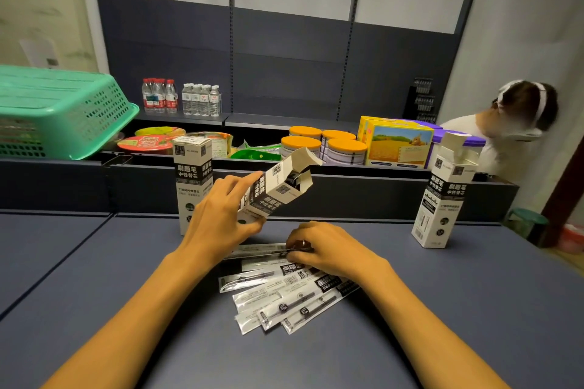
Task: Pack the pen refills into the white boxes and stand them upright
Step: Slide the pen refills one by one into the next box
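Hiding refill pile (284, 297) tops, right hand (328, 249), fingers unclear

The right hand (328, 251) hides the upper ends of several pen refills (284, 297).

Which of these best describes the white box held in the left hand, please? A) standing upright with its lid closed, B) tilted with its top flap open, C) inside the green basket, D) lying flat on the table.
B: the left hand grips the white box tilted above the table, its top flap open.
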Demonstrator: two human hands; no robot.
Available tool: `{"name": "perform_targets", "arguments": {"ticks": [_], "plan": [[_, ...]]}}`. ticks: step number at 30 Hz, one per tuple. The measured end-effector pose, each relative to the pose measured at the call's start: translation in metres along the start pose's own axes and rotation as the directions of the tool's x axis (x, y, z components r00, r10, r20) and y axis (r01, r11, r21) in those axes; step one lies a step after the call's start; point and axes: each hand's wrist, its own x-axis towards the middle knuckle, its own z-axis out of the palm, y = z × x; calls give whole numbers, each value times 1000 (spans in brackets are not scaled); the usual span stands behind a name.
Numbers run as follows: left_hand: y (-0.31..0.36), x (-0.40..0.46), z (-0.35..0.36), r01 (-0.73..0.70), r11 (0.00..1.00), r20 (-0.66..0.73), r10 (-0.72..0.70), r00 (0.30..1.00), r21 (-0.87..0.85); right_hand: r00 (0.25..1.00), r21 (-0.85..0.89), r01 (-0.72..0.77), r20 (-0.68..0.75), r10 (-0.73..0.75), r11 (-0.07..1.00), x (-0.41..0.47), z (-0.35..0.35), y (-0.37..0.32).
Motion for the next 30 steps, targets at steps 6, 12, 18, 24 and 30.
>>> {"name": "perform_targets", "arguments": {"ticks": [6,12,18,24,30], "plan": [[0,0,0,-1,1000,-2,1,1000,5,999,1,42,-29,-42,999,-2,-5,0],[0,0,0,5,1000,3,-5,1000,6,997,117,-37,-60,44,992,-12,-32,18],[-1,-1,0,12,1000,12,-12,1000,14,970,330,-116,-165,178,937,-42,-75,38],[-1,-1,0,12,1000,5,-12,1000,25,883,403,-80,-396,252,912,-63,-100,48],[-1,0,1,6,999,5,-7,1000,32,811,105,-158,-553,190,982,-64,-111,47]]}}
